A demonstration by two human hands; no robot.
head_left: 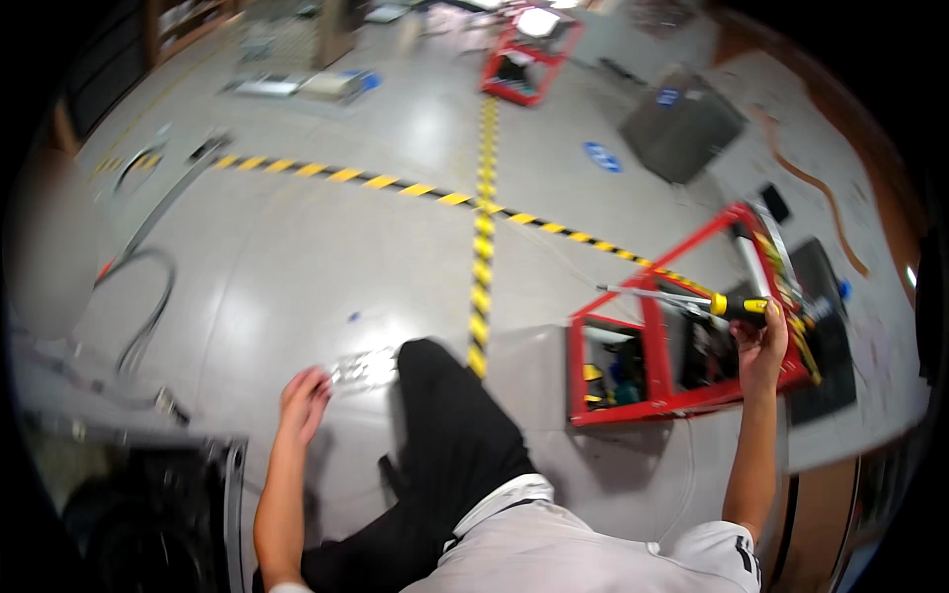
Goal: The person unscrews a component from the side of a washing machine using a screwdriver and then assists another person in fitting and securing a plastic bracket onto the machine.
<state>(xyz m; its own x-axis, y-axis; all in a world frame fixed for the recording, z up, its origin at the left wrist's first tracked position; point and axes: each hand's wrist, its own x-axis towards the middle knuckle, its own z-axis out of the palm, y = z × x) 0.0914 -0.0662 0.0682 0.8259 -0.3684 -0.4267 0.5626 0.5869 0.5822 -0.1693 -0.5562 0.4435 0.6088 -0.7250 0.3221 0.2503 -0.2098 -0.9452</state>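
Observation:
My right hand [763,346] is raised at the right, closed around the black and yellow handle of a screwdriver [730,305]. Its long metal shaft points left, over a red tool cart [647,361]. Lower left, my left hand [304,400] has its fingers drawn together. Beside those fingertips is a shiny, silvery flat piece [364,369] with a patterned surface, reaching toward my knee. Blur hides whether the fingers grip that piece or something smaller.
Dark equipment in a metal frame [148,504] stands at the lower left, with a grey cable [170,287] above it. Yellow-black floor tape [481,267] crosses ahead. Another red cart [531,59] and a grey box [682,124] stand farther off.

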